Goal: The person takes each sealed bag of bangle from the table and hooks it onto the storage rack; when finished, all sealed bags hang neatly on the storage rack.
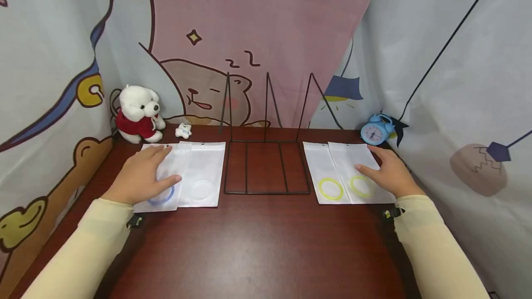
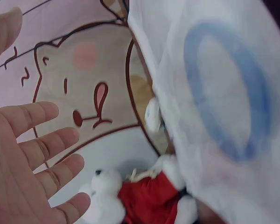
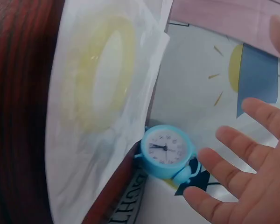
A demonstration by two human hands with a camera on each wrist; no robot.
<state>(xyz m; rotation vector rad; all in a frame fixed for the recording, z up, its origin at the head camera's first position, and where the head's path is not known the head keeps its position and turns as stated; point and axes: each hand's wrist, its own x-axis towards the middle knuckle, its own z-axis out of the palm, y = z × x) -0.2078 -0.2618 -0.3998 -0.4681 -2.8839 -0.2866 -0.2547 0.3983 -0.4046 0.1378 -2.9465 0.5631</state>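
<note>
Left outer packet: the flat white rectangular packet with a blue ring (image 1: 170, 167) lies beneath our left hand (image 1: 143, 172), on the far left of the dark red-brown wooden worktop (image 1: 266, 243).
Left inner packet: we see a second flat white packet with a pale ring (image 1: 205, 165) directly to its right, between it and the rack.
Right outer packet: the flat white packet with a yellow ring (image 1: 347, 158) lies beneath our right hand (image 1: 388, 172).
Right inner packet: a matching white packet with a yellow ring (image 1: 317, 163) adjoins it on the left, rack side.
Packet long axes: all four run roughly front to back, with the ringed ends towards us.
Rack: the black open wire rack (image 1: 264, 141) stands between the two pairs, rightward of our left hand and leftward of our right.
Nearer hand: left for the left pair, right for the right pair; each is nearest its outer packet.
State of hands: both are wide, fingers extended and thumbs apart, gripping nothing.
Contact: we cannot tell whether either hand touches its packet.
Right-side clearance: the round light-blue alarm clock (image 1: 374, 133) sits just beyond our right fingertips.
</note>
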